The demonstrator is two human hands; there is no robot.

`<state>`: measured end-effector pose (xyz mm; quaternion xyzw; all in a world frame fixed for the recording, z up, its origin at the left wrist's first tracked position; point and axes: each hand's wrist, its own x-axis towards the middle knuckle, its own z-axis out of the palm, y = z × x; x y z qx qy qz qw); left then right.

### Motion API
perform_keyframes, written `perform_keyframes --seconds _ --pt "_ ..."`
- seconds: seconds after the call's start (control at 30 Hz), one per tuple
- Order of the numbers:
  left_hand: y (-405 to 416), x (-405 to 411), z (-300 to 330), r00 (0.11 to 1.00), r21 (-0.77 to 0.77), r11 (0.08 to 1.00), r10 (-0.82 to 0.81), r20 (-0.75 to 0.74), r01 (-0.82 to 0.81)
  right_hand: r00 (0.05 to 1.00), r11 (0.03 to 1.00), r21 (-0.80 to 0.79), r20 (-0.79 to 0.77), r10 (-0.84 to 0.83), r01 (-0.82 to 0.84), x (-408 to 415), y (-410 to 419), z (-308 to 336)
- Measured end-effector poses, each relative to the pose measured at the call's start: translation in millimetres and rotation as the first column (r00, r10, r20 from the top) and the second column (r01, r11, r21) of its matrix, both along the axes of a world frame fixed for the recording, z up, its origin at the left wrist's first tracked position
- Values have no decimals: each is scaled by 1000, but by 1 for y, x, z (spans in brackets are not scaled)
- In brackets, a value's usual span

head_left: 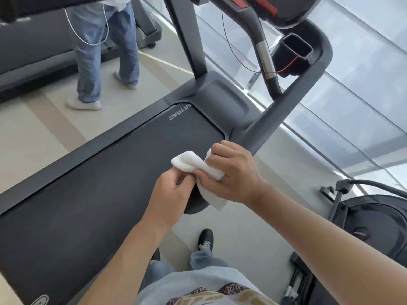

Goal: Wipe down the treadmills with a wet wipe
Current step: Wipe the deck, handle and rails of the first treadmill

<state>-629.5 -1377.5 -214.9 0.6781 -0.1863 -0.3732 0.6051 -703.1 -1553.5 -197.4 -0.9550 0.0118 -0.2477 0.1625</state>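
Hands, left (170,192) and right (231,170), both gripping one white wipe (193,165) above one treadmill (99,172).

Treadmill belt (88,183) lies open (handrail (284,108) and upright (187,36) bound it ahead).

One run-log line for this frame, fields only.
phase: handling wipe | left hand: pinches wet wipe | right hand: grips wet wipe | wipe: held above treadmill handrail end

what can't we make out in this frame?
- Treadmill console: cut off by the top edge, display unseen.
- Handrail end: mostly behind the wet wipe and both hands, left hand, right hand.
- Second person: cut off above the waist.
- Belt logo: partly hidden.
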Motion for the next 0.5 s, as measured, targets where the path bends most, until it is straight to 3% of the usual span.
perform_keyframes --seconds 0.23,0.37,0.5 --pt "-32 -7 14 971 95 995 -37 234 15 896 893 87 -8 -444 443 8 -105 12" --pt "-54 -10 20 950 141 990 -63 304 20 891 885 105 -11 -454 453 5 -95 10" --pt "-72 -17 25 912 201 979 -92 401 10 964 947 195 17 -264 256 -14 -50 -2"
